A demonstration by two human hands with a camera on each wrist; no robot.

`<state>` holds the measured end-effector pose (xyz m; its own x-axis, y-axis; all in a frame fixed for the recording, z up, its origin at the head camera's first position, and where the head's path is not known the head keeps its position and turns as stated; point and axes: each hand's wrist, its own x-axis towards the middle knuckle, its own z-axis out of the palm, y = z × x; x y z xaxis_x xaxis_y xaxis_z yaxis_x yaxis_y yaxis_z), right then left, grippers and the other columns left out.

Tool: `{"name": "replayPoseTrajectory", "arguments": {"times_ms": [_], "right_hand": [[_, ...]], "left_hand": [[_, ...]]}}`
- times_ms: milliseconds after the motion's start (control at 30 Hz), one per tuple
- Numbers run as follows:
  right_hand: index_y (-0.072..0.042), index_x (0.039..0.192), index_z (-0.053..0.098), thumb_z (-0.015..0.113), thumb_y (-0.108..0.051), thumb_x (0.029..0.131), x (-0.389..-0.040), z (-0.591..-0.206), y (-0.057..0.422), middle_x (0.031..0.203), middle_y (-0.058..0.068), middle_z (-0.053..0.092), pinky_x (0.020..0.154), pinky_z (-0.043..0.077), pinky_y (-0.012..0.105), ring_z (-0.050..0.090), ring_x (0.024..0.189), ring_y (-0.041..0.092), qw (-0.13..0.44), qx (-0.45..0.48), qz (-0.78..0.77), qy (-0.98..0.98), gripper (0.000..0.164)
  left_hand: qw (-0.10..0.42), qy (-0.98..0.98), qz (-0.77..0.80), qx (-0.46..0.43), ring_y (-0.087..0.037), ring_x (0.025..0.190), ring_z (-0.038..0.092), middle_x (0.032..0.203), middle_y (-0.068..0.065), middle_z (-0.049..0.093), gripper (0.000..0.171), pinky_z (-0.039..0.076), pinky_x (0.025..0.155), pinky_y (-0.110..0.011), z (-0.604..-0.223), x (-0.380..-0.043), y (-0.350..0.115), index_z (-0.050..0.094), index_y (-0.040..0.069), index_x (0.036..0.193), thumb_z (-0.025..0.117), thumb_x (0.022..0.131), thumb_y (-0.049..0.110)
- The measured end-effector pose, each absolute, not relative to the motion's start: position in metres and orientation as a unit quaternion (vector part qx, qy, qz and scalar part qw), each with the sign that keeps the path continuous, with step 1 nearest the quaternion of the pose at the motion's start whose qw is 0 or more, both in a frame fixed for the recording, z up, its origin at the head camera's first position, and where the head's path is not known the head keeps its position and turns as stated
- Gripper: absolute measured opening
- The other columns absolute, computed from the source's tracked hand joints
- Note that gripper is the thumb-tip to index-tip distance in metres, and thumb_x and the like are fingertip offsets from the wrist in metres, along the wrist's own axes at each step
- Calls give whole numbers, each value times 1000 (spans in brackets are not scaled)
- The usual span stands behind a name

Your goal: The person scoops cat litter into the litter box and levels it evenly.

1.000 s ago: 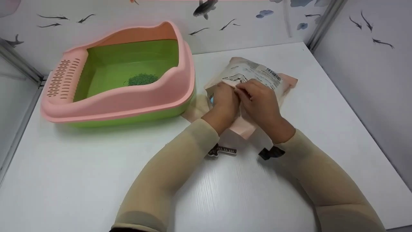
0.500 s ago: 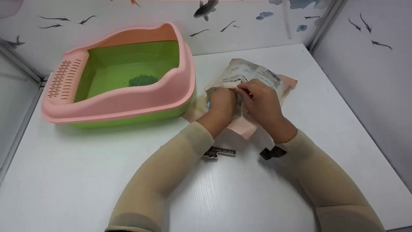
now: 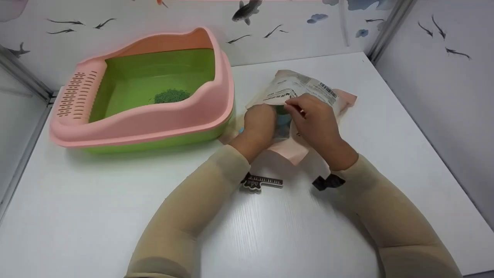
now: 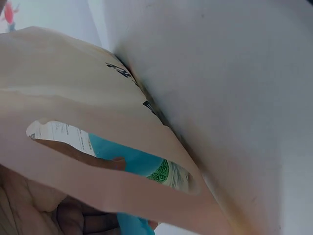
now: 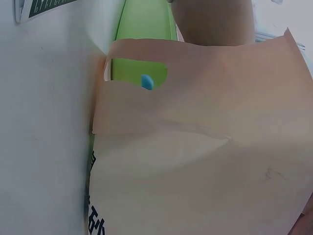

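A pale pink and cream printed bag (image 3: 305, 87) with a barcode lies on the white table, its mouth toward me. At that mouth my left hand (image 3: 260, 125) holds a blue packet (image 4: 139, 161). Seen through the bag's handle slot in the left wrist view, the thumb lies over the packet, which has white printed areas and a picture of green pellets. A blue tip shows beside the hand in the head view. My right hand (image 3: 316, 121) pinches the bag's upper edge between thumb and fingers. Most of the packet is hidden by the bag and left hand.
A pink-rimmed green litter box (image 3: 135, 127) with a small heap of green pellets (image 3: 171, 96) stands at the back left. Near the left sleeve lies a small clip (image 3: 264, 182) with a piano-key pattern. A patterned wall (image 3: 270, 46) borders the table's back.
My left hand has moved left and slightly toward me, and the blue tip with it. More of the bag's mouth shows between the hands. The right hand has stayed nearly still.
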<state>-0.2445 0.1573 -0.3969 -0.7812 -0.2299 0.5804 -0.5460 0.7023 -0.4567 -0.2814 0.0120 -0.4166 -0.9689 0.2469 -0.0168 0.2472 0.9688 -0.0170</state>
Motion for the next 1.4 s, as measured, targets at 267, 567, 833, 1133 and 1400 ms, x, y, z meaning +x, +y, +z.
{"name": "replayPoseTrajectory", "arguments": {"times_ms": [267, 567, 833, 1133, 1400], "right_hand": [[-4, 110, 77, 70, -19, 100, -244, -396, 157, 99, 11, 75, 74, 52, 32, 64, 81, 22, 239, 215, 322, -890, 20], [-3, 110, 77, 71, -19, 100, -243, -396, 156, 98, 12, 75, 74, 54, 34, 66, 81, 22, 240, 218, 323, -889, 20], [-2, 107, 77, 70, -19, 101, -244, -396, 157, 96, 12, 75, 74, 56, 36, 68, 83, 23, 243, 230, 322, -886, 20], [-2, 107, 77, 71, -20, 100, -245, -399, 158, 96, 13, 74, 74, 58, 37, 69, 82, 24, 244, 229, 321, -886, 20], [-3, 107, 77, 69, -19, 101, -245, -398, 158, 97, 12, 74, 74, 57, 35, 67, 83, 23, 238, 229, 324, -886, 20]], "left_hand": [[47, 991, 19, 121, -25, 114, 71, 121, -10, 73, 32, 59, 97, -40, -413, -280, 6, 67, 6, 124, 67, 94, 16], [69, 988, 50, 127, -25, 117, 68, 125, -11, 70, 38, 56, 102, -42, -415, -282, -5, 65, 4, 128, 71, 92, 16], [62, 990, 75, 107, -26, 113, 71, 121, -12, 74, 24, 60, 95, -43, -417, -280, -13, 70, 5, 122, 52, 106, 9], [31, 989, 96, 104, -31, 108, 73, 117, -14, 75, 23, 61, 89, -48, -416, -268, -22, 73, 4, 117, 53, 106, 9], [10, 991, 86, 106, -29, 100, 74, 110, -14, 76, 20, 62, 84, -47, -418, -256, -33, 74, 4, 109, 56, 103, 7]]}}
